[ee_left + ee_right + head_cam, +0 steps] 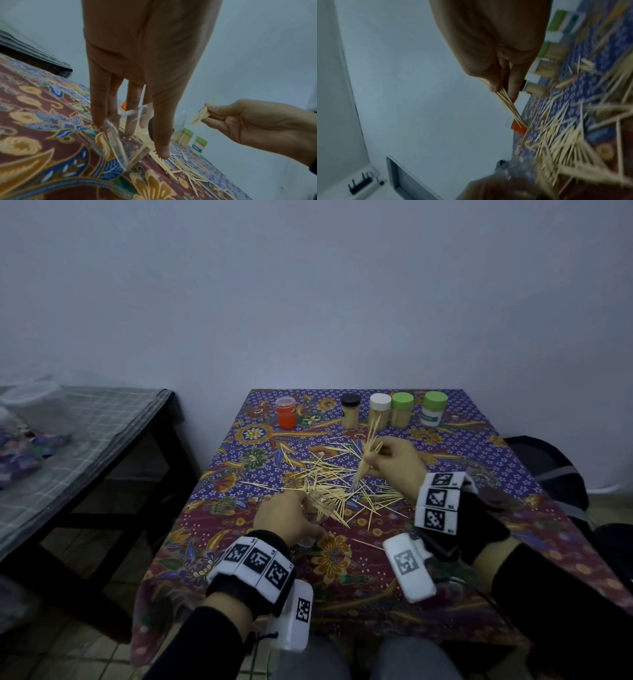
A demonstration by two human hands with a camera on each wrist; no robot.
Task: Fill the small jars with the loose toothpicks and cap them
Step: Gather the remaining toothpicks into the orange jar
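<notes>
My left hand holds a small clear jar tilted on the patterned cloth, fingers and thumb wrapped round it; in the left wrist view the clear jar shows between the fingers with a few toothpicks inside. My right hand is raised above the pile and pinches a bundle of toothpicks; in the right wrist view that bundle sticks out past thumb and forefinger. Loose toothpicks lie scattered over the middle of the table.
At the far edge stand an orange jar, a black-capped jar, a white-capped jar and two green-capped jars, most filled with toothpicks. A second table with a checked cloth stands to the left. A dark bag sits at the right.
</notes>
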